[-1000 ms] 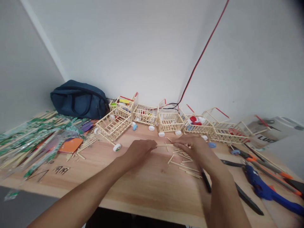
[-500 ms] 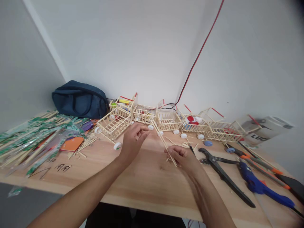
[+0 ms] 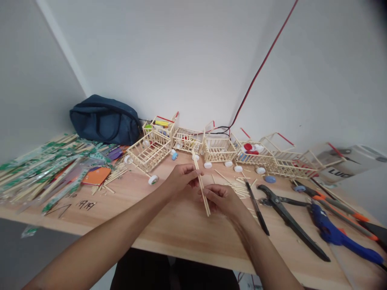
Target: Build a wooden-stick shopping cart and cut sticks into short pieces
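Note:
Two pale wooden chopsticks (image 3: 201, 186) lie nearly side by side, slanting above the table in front of me. My right hand (image 3: 222, 198) is closed round their lower part. My left hand (image 3: 185, 177) pinches them higher up with thumb and fingers, just beyond the right hand. Behind the hands stands a small stick-built cart (image 3: 220, 150) with white wheels. Another such cart (image 3: 149, 151) is tilted to its left. Short cut sticks (image 3: 237, 187) lie beside the right hand, next to a black pen (image 3: 256, 207).
Black-handled cutters (image 3: 290, 221), a blue glue gun (image 3: 335, 233) and orange-grey tools lie at right. Wrapped chopsticks (image 3: 45, 173) and an orange piece (image 3: 96, 176) are at left, before a dark blue bag (image 3: 105, 121). More carts line the wall.
My left hand has moved right and closed on the chopsticks. The chopsticks have turned steeper in the right hand. The camera view has shifted slightly, uncovering more of the pen and cut sticks.

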`<state>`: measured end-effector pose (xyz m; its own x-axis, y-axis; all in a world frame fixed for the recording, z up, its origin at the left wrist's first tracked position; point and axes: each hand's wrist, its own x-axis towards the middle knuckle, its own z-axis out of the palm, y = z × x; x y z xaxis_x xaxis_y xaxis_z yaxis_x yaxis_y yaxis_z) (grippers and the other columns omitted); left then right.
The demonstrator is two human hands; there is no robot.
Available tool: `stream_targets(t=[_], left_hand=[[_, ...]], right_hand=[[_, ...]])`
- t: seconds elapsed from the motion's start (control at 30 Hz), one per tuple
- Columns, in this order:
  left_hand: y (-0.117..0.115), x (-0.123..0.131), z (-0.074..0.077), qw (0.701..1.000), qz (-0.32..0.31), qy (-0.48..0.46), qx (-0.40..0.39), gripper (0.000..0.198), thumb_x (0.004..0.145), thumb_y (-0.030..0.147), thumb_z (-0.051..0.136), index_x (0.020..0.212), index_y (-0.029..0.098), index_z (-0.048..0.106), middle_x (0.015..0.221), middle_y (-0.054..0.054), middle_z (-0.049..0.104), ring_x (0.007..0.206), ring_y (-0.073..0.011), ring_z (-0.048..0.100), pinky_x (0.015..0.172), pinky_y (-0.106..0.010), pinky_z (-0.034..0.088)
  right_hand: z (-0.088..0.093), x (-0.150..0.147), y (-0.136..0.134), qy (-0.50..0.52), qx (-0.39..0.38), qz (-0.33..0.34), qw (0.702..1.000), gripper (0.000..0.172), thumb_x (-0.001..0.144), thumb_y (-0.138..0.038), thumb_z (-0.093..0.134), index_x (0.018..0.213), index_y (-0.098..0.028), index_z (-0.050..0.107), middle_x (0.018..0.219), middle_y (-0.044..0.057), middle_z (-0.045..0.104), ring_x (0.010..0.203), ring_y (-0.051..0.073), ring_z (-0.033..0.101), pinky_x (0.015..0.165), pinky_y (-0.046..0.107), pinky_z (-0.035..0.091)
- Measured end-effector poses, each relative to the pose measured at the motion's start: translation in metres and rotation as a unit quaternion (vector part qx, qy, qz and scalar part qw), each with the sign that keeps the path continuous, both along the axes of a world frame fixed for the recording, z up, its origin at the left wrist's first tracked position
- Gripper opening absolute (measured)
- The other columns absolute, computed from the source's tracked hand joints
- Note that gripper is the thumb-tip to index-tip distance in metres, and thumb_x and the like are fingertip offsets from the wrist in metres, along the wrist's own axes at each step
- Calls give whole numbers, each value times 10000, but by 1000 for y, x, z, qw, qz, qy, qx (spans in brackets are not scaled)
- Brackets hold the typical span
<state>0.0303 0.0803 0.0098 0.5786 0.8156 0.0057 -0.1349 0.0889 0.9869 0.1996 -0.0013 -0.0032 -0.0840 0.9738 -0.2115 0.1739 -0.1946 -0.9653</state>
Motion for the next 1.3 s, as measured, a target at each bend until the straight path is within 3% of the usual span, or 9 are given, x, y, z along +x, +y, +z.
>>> stream_targets(t=[0.27, 0.43, 0.53, 0.7, 0.8, 0.9, 1.3], left_hand=[[-1, 2, -2, 999, -35, -15, -29, 357, 734, 450, 745, 762, 113, 632, 599, -8, 630, 505, -82, 556, 538, -214, 439], [-2, 2, -2, 999, -37, 1, -24, 340, 753, 444, 721, 750, 119, 620, 582, -7, 618, 503, -92, 553, 538, -222, 436], [-2, 2, 0, 999, -28, 31, 35, 311, 797, 426, 677, 724, 133, 605, 576, 8, 598, 516, -90, 534, 538, -215, 411], [-11, -3, 13, 975, 13, 70, 211, 281, 884, 385, 582, 738, 148, 620, 609, 19, 556, 566, -94, 505, 582, -221, 400], [-17, -7, 21, 957, 15, 65, 282, 211, 902, 336, 568, 869, 152, 665, 736, -15, 618, 661, -117, 558, 652, -236, 430], [-21, -8, 23, 941, 9, 67, 333, 143, 888, 273, 591, 868, 163, 680, 826, -35, 655, 784, -143, 594, 741, -247, 441], [-23, -5, 23, 948, 27, 78, 308, 112, 854, 173, 588, 788, 170, 679, 789, -13, 668, 768, -137, 587, 737, -241, 431]], right_hand=[[-4, -2, 0, 15, 20, 25, 999, 402, 801, -558, 648, 830, -158, 664, 627, -34, 559, 463, 53, 459, 446, 185, 335], [-2, -3, 0, -12, 23, 34, 999, 396, 814, -556, 621, 824, -162, 654, 665, -17, 597, 468, 61, 467, 447, 193, 346], [1, -6, -1, -33, 45, 32, 998, 367, 813, -533, 622, 836, -168, 649, 631, -27, 571, 480, 72, 471, 453, 198, 350], [9, -14, -6, -96, 125, -10, 987, 237, 857, -426, 593, 915, -206, 660, 730, -6, 644, 525, 100, 526, 474, 215, 406], [11, -15, -9, -179, 195, -51, 963, 190, 890, -387, 564, 901, -224, 660, 801, 15, 683, 592, 127, 583, 510, 225, 442], [8, -13, -9, -254, 255, -76, 930, 177, 909, -363, 547, 874, -220, 644, 811, 32, 694, 651, 149, 617, 575, 241, 461], [7, -14, -7, -285, 261, -81, 919, 201, 921, -370, 534, 866, -219, 655, 823, 37, 715, 671, 159, 635, 588, 247, 468]])
